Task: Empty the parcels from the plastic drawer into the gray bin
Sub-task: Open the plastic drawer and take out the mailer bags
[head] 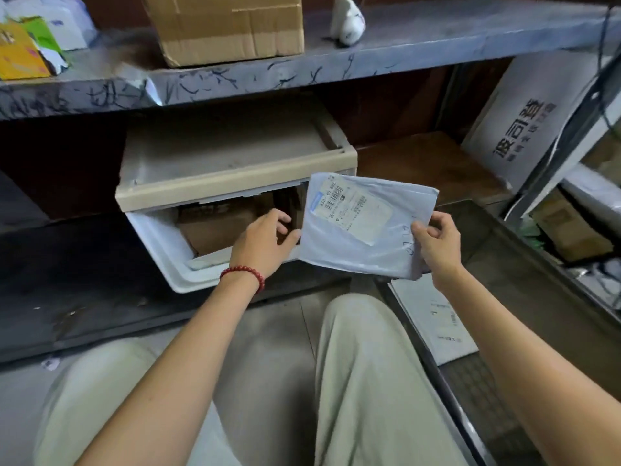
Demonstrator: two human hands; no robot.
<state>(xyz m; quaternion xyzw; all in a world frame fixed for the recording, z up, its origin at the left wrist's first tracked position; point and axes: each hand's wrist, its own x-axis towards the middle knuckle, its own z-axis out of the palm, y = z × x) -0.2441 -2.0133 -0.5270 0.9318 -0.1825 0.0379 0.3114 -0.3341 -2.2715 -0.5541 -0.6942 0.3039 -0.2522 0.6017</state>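
The white plastic drawer (158, 243) is pulled out of its beige cabinet (235, 183) under the shelf. Brown cardboard parcels (215, 227) lie inside it. My right hand (437, 243) pinches the lower right edge of a pale blue mailer bag (363, 230) with a white shipping label, held up in front of the drawer's right side. My left hand (265, 237), with a red bead bracelet at the wrist, is over the drawer with curled fingers, its thumb touching the mailer's left edge. The gray bin (470, 391) lies at the lower right with a white parcel (433, 321) in it.
A gray scribbled shelf (302, 72) overhangs the cabinet, carrying a cardboard box (228, 25) and a white bag (347, 21). A white printed sack (524, 112) leans at the right beside a metal rack (571, 136). My knees in light trousers fill the foreground.
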